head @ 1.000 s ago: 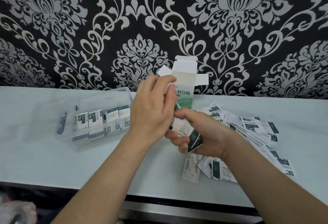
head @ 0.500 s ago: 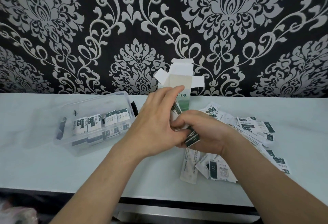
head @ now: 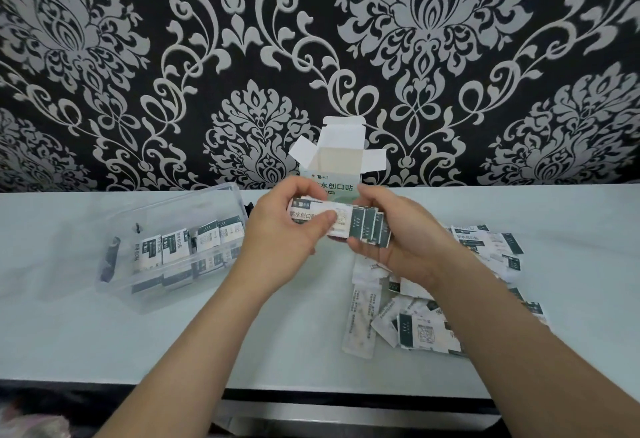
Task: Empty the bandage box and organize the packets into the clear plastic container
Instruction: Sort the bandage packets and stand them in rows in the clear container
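Head view: since a second ago the left hand [head: 280,229] and right hand [head: 398,240] have turned the flat paper packet stack [head: 341,221] level, both closed on its ends; squaring looks done. Clear rigid plastic container [head: 166,295] sits near the white table's [head: 69,344] left edge; open cardboard box [head: 341,160] at its rear edge.

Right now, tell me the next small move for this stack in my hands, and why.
Probably carry the stack of packets left to the clear plastic container and stand it beside the row already there. Both the left hand and right hand grip it, the edges look roughly squared, and the container lies open with room showing at its near side.
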`<state>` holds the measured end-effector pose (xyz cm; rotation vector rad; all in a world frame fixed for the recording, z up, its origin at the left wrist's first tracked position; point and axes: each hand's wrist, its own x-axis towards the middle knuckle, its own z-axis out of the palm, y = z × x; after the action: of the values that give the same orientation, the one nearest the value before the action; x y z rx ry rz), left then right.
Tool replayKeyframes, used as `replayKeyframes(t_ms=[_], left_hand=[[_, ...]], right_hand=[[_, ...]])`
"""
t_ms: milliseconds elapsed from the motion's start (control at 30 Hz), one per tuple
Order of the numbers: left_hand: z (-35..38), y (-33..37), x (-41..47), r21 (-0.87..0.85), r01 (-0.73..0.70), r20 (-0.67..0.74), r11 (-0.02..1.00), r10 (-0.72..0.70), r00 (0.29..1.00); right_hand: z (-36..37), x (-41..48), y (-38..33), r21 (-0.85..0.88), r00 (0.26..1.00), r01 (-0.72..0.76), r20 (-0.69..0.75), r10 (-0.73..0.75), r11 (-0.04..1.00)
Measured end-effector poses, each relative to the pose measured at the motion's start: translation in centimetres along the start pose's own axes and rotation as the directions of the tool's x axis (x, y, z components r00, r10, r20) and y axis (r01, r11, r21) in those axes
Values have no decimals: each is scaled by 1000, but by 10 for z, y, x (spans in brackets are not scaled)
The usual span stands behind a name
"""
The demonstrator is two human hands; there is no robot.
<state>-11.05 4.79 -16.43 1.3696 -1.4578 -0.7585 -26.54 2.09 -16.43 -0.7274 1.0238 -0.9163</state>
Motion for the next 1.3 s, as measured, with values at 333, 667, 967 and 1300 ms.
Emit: replayKeyframes(t_ms=[333, 667, 967, 1300], left_hand=[[26, 5, -5, 23, -23, 17, 999, 22, 1000], [26, 7, 3, 99, -33, 268, 995, 5, 963], [34, -3, 6, 335, -140, 64, 932, 125, 990], [98, -19, -46, 469, -693, 830, 547, -5, 558]], right_hand=[[3, 4, 7, 136, 1000, 17, -1, -17, 991], [-24, 1, 0, -89, 993, 96, 75, -89, 991], [-64, -11, -18, -776, 968, 248, 213, -129, 579], [-91, -6, -22, -879, 958, 144, 8, -288, 454]])
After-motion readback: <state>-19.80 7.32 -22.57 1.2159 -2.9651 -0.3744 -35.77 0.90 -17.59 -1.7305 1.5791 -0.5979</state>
